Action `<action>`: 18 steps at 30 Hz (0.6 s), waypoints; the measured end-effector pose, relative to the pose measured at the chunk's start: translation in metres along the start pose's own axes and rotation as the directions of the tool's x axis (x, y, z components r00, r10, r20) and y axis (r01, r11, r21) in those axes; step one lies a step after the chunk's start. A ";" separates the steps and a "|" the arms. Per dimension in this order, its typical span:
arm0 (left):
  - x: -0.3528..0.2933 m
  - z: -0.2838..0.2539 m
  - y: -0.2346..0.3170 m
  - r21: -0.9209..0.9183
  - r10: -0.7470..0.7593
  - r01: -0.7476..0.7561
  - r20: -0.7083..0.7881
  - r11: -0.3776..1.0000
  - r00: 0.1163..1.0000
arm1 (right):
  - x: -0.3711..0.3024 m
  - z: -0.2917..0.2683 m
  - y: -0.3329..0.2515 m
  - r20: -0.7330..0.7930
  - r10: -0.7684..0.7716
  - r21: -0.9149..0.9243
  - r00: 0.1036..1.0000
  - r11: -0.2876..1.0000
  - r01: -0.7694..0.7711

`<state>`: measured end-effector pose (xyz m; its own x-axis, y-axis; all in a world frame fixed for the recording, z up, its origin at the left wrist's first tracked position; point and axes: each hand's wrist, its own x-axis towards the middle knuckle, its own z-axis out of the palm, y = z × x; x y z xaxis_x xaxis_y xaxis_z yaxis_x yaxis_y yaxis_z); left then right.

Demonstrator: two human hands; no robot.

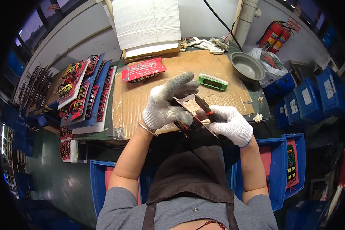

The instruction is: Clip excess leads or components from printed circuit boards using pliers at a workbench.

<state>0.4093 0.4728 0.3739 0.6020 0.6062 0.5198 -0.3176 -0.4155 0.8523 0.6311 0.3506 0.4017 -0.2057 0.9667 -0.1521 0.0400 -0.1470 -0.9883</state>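
Observation:
Both my hands wear white knitted gloves. My left hand point(161, 107) grips a circuit board point(197, 123), thumb on one side, the fingers reaching over its far edge. The board is tilted nearly edge-on, so most of its face is hidden. In my right hand point(234, 124) is a pair of cutting pliers point(204, 104) with dark handles and an orange-red band. Their tips point up and left, close to the board's upper edge; contact with it I cannot make out. Another red circuit board point(143, 70) lies ahead on the cardboard sheet point(132, 111), and a green brush point(212, 82) lies to its right.
Stacked circuit boards point(82, 86) crowd the left side. At the back are a pile of white sheets point(147, 23), crumpled gloves point(211, 44) and a metal bowl point(247, 66). Blue bins point(310, 96) stand at right, with more beside my lap; fire extinguishers point(274, 35) stand behind.

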 end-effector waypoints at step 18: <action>-0.011 -0.005 -0.013 0.097 0.184 -0.170 -0.162 0.981 0.969 | -0.035 -0.054 0.106 -0.515 -0.115 -0.240 0.849 0.971 -0.014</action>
<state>0.4031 0.4745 0.3576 0.4066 0.6208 0.6703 -0.3427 -0.5765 0.7418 0.6953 0.3120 0.3030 0.3242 0.9459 -0.0113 0.2769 -0.1063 -0.9550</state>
